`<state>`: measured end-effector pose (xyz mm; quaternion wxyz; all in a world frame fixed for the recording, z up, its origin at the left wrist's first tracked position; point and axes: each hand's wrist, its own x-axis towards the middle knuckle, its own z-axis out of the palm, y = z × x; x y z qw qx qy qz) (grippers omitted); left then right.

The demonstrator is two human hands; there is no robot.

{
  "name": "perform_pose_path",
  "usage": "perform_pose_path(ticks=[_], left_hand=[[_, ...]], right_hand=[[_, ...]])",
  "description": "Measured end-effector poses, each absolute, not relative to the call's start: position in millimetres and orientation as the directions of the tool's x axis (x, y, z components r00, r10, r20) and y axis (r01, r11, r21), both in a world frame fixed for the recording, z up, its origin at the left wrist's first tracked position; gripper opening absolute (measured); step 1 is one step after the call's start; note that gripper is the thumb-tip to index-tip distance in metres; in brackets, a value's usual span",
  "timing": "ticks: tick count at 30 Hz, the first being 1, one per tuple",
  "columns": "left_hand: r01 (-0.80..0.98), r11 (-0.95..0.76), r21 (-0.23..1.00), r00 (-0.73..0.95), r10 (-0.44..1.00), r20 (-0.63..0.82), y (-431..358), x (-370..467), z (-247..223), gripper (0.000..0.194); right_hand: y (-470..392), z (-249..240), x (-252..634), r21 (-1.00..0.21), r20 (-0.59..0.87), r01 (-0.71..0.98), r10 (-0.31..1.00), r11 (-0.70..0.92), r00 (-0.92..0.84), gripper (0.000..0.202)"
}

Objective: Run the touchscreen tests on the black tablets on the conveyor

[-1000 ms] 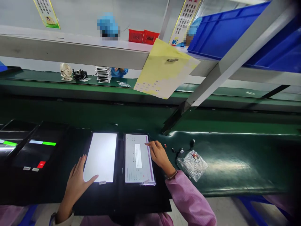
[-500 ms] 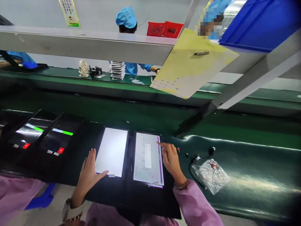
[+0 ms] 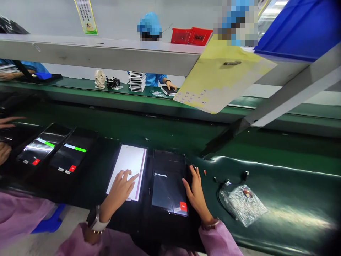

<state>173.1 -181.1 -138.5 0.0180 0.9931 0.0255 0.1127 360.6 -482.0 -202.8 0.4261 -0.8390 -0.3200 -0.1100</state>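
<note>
Two tablets lie side by side on the dark mat in front of me. The left tablet point(image 3: 129, 155) shows a white screen with a purple strip along its right side. Over its lower half is my left hand point(image 3: 121, 188), fingers spread, one fingertip at the strip. The right tablet point(image 3: 167, 192) has a dark screen with white text and a red square. At its upper right edge rests my right hand point(image 3: 196, 190), fingers apart, beside a black cable plug point(image 3: 192, 165).
Two more dark tablets point(image 3: 73, 153) point(image 3: 44, 144) lie at the left, near another person's hands point(image 3: 4, 152). On the right are a clear plastic bag point(image 3: 243, 204) and black cables point(image 3: 220, 195). A yellow sheet point(image 3: 223, 74) hangs from the shelf point(image 3: 106, 57), beside a slanted post point(image 3: 287, 85).
My left hand has moved right, onto the left tablet, which now shows a purple strip. My right hand has shifted to the right tablet's edge, and that screen has turned dark.
</note>
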Motion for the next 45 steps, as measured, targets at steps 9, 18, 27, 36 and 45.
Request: perform_pose_path(ticks=[9, 18, 27, 36, 45], left_hand=[[0.06, -0.994, -0.088, 0.987, 0.046, 0.155, -184.6, 193.9, -132.3, 0.067], [0.114, -0.993, 0.022, 0.907, 0.113, 0.405, -139.7, 205.7, -109.9, 0.046], [0.128, -0.991, 0.022, 0.927, 0.128, 0.352, -131.8, 220.9, -136.7, 0.043], [0.137, -0.991, -0.004, 0.938, 0.128, 0.322, -131.5, 218.9, -134.9, 0.053], [0.258, -0.954, 0.15, 0.89, 0.296, 0.346, -124.4, 213.9, -133.0, 0.052]], right_hand=[[-480.1, -202.4, 358.3, -0.645, 0.472, 0.636, 0.433, -0.424, 0.768, 0.059], [-480.5, -200.5, 357.9, -0.67, 0.503, 0.617, 0.358, -0.414, 0.787, 0.052], [-483.4, -203.1, 356.9, -0.689, 0.512, 0.583, 0.28, -0.431, 0.812, 0.039], [-483.2, -200.7, 357.1, -0.659, 0.526, 0.602, 0.296, -0.45, 0.797, 0.035], [-483.1, -196.7, 356.3, -0.615, 0.557, 0.641, 0.322, -0.46, 0.766, 0.033]])
